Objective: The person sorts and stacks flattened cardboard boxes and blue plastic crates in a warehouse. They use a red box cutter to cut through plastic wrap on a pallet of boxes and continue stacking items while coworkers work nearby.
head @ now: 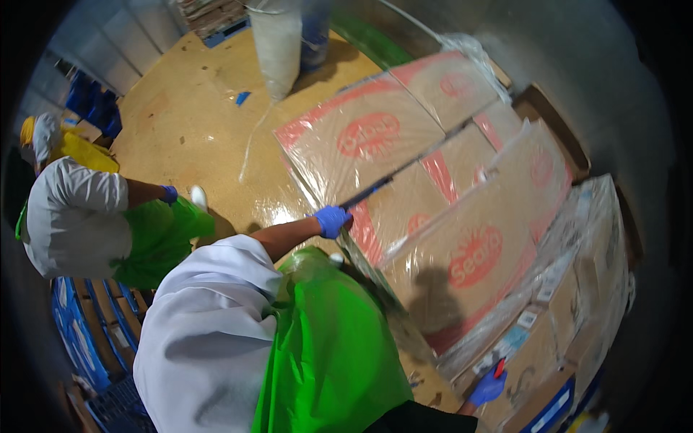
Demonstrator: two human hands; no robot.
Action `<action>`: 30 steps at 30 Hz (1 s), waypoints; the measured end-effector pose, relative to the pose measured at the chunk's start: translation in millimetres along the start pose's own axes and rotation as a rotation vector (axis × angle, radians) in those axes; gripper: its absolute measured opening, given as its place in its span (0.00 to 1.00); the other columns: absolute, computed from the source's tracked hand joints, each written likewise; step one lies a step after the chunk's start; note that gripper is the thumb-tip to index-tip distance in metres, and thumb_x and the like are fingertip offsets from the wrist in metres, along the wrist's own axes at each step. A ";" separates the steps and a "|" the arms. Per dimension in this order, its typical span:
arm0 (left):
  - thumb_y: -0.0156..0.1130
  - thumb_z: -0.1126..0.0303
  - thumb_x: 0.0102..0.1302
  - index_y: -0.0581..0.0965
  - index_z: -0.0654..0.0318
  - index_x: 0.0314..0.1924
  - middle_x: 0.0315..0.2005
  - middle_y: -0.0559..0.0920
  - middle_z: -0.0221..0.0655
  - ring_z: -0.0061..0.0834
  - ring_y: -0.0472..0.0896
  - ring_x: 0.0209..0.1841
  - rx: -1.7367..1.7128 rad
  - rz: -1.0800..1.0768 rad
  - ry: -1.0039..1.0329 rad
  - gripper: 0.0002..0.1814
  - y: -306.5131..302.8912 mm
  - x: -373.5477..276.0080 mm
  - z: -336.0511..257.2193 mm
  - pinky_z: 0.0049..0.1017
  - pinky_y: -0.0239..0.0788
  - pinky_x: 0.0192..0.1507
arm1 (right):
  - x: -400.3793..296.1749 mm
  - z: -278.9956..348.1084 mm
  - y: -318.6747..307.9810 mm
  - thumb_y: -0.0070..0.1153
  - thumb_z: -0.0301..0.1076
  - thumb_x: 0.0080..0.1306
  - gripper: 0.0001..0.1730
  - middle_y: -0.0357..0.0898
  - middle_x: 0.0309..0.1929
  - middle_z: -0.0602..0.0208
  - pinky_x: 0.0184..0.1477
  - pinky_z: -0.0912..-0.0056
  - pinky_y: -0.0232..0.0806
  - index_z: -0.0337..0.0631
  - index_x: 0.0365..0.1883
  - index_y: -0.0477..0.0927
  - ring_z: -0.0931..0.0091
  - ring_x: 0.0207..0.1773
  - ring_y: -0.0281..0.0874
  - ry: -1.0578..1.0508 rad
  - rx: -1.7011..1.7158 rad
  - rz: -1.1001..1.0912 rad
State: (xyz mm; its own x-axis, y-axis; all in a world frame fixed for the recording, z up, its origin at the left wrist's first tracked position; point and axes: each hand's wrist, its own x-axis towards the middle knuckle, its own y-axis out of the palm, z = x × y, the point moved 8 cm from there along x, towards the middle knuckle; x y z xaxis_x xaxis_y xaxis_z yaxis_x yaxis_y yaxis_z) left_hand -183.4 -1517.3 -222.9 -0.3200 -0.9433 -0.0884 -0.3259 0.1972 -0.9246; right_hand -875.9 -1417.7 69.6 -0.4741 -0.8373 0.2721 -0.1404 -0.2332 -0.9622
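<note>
My left hand (331,221), in a blue glove, is at the near edge of a stack of cardboard boxes (368,135) under clear plastic film (400,189). It lies beside the dark gap between the boxes, its fingers curled; whether they grip the film cannot be told. The box tops bear red print and red bands. My right hand (489,387), also blue-gloved, is low at the right, shut on a small red tool (499,369), perhaps a cutter. It is next to film-wrapped cartons (563,303) with labels on their sides.
A co-worker (81,216) in white with a green apron stands at the left, and another person (43,135) is behind. Blue-and-brown cartons (92,330) are stacked lower left. A hanging pale plastic bag (276,48) and blue bins (93,103) are farther off. Scraps lie on the yellow floor (184,108).
</note>
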 end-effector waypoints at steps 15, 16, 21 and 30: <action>0.64 0.75 0.54 0.67 0.59 0.65 0.49 0.75 0.49 0.54 0.75 0.53 -0.235 0.006 -0.211 0.35 -82.0 -20.7 -34.5 0.45 0.69 0.56 | -23.2 -17.1 -12.5 0.54 0.56 0.67 0.26 0.81 0.30 0.45 0.34 0.45 0.66 0.38 0.33 0.79 0.47 0.32 0.78 0.064 -0.079 0.017; 0.63 0.77 0.55 0.69 0.60 0.62 0.48 0.74 0.50 0.54 0.73 0.53 -0.261 -0.018 -0.262 0.32 -83.2 -21.0 -32.6 0.44 0.67 0.57 | -23.4 -18.2 -12.5 0.54 0.56 0.67 0.26 0.81 0.30 0.45 0.34 0.45 0.66 0.38 0.33 0.79 0.47 0.32 0.78 0.065 -0.086 0.022; 0.62 0.77 0.54 0.74 0.67 0.49 0.44 0.74 0.51 0.53 0.76 0.48 -0.107 -0.044 -0.232 0.20 -78.2 -22.8 -29.8 0.46 0.71 0.49 | -21.8 -17.1 -13.6 0.53 0.60 0.67 0.28 0.81 0.31 0.44 0.34 0.45 0.66 0.39 0.34 0.80 0.47 0.33 0.78 0.056 -0.094 -0.014; 0.60 0.74 0.58 0.74 0.61 0.53 0.42 0.78 0.51 0.53 0.80 0.44 -0.079 0.027 -0.278 0.20 -62.2 -29.1 -21.6 0.47 0.72 0.46 | -21.2 -19.9 -10.3 0.53 0.60 0.67 0.28 0.81 0.31 0.45 0.35 0.45 0.66 0.40 0.34 0.80 0.47 0.34 0.78 0.098 -0.102 0.042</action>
State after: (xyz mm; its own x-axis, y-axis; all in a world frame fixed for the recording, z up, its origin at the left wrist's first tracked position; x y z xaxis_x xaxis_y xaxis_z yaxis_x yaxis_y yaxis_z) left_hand -173.0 -1496.3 -154.9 -0.0772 -0.9722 -0.2213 -0.3926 0.2336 -0.8895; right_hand -881.7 -1387.6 73.8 -0.5631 -0.7922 0.2353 -0.2033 -0.1432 -0.9686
